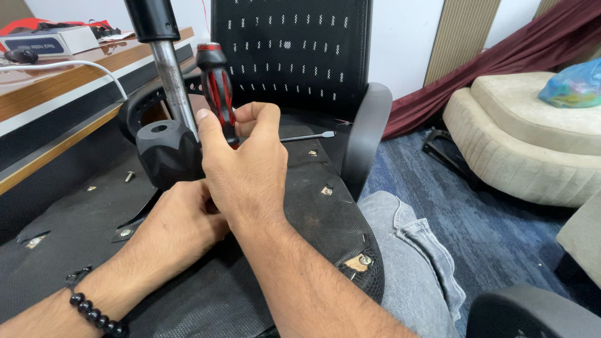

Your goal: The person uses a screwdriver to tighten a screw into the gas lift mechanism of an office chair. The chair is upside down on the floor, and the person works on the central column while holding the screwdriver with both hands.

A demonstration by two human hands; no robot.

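Observation:
My right hand (245,164) is shut on a screwdriver (215,78) with a red and black handle, which stands upright above my fist. A thin metal shaft (308,136) sticks out to the right from behind that hand. My left hand (178,220), with a bead bracelet on the wrist, lies under the right one against the upturned chair seat (75,241). Its fingers are hidden. Both hands sit beside a black rubbery cover (168,153) at the foot of the chrome gas column (170,81).
A loose screw (129,176) lies on the seat underside. The mesh backrest (291,56) and an armrest (366,128) stand behind. A wooden desk (62,78) is at left. A beige sofa (532,147) with a blue bag (573,84) is at right. My knee (407,250) touches the seat.

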